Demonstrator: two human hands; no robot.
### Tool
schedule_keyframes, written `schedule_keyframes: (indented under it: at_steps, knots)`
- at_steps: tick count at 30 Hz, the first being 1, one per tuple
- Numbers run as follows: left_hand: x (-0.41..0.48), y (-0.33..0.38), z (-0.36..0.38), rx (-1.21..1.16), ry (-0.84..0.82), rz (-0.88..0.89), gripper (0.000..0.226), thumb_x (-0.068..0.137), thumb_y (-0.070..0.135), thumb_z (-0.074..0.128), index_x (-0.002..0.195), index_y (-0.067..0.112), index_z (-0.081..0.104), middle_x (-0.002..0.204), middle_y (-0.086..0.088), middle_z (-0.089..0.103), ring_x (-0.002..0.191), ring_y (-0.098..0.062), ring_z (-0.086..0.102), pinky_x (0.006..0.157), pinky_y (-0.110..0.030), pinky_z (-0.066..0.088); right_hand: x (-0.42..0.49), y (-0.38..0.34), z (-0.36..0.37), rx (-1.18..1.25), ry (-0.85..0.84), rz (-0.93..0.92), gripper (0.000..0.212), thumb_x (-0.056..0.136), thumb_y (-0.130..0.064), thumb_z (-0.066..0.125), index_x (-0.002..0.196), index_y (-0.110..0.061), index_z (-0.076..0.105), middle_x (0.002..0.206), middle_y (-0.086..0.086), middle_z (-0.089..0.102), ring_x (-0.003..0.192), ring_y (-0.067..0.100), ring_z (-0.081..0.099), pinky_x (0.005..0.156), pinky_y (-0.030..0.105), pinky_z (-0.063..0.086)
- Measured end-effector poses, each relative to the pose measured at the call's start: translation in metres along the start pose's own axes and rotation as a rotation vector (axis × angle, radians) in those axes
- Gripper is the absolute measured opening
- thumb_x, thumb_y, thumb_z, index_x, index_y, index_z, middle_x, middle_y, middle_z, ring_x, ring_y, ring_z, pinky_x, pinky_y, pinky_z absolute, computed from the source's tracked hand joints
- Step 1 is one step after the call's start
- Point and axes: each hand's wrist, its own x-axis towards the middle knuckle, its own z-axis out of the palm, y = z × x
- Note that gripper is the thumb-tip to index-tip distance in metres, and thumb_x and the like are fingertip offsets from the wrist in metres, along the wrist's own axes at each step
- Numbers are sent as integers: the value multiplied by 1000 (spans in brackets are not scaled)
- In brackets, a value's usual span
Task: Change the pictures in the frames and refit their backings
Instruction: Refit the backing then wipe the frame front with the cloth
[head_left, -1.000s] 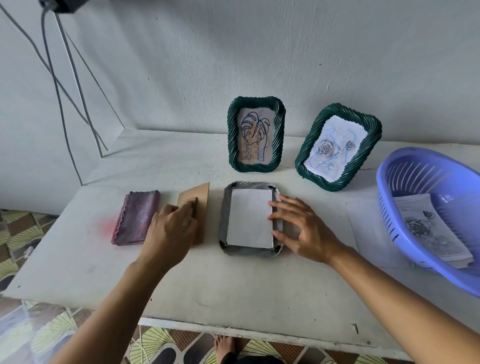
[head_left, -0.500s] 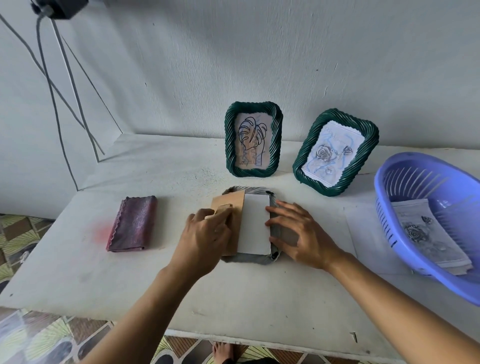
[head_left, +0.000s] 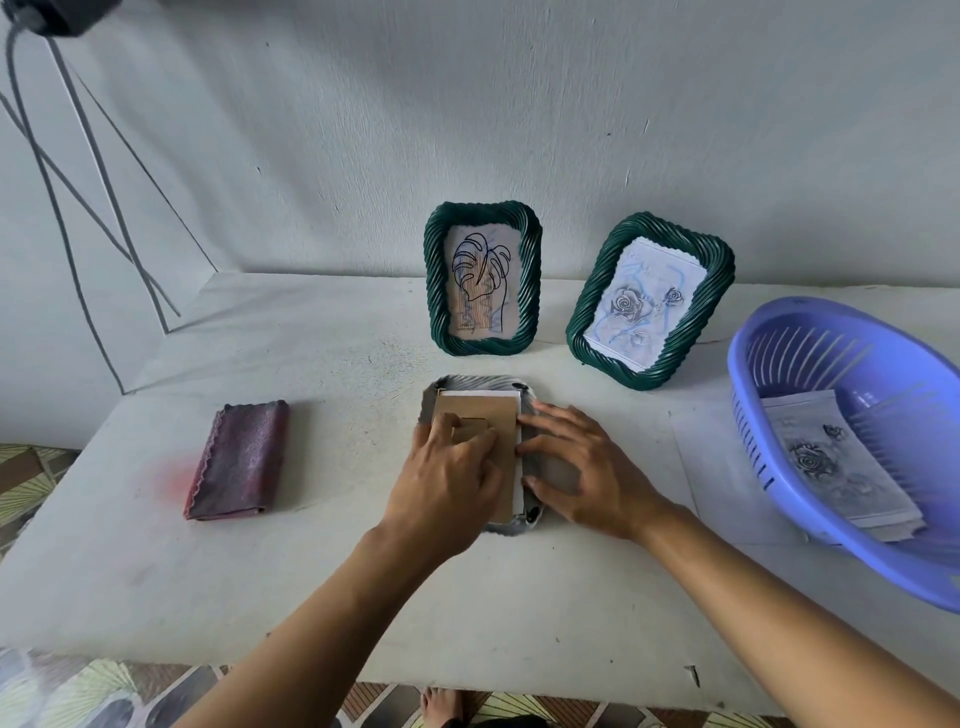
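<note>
A grey woven frame (head_left: 480, 385) lies face down at the middle of the white table (head_left: 519, 613). White paper (head_left: 518, 467) sits in its recess, and a brown cardboard backing (head_left: 501, 413) lies on top of the paper. My left hand (head_left: 447, 483) holds the backing, with its fingers curled at the stand flap and its thumb at the left edge. Fingers spread and straight, my right hand (head_left: 587, 467) rests on the frame's right side.
Two green woven frames stand at the back, one with a leaf drawing (head_left: 483, 278), one with a rose picture (head_left: 649, 301). A purple basket (head_left: 779, 332) at the right holds printed pictures (head_left: 831, 462). A maroon folded cloth (head_left: 239, 460) lies left. Cables (head_left: 78, 208) hang at the far left.
My left hand picked up the backing from the table left of the frame and carried it right, onto the paper in the frame. My right hand stayed on the frame's right side.
</note>
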Motion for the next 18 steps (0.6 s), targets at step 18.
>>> schedule_keyframes:
  at_steps: [18]
  knots:
    - [-5, 4, -8, -130, 48, -13, 40, 89, 42, 39, 105, 18, 67, 112, -9, 56, 105, -27, 48, 88, -37, 46, -1, -1, -2, 4, -5, 10, 32, 86, -34, 70, 116, -25, 67, 144, -8, 50, 145, 5, 29, 122, 39, 20]
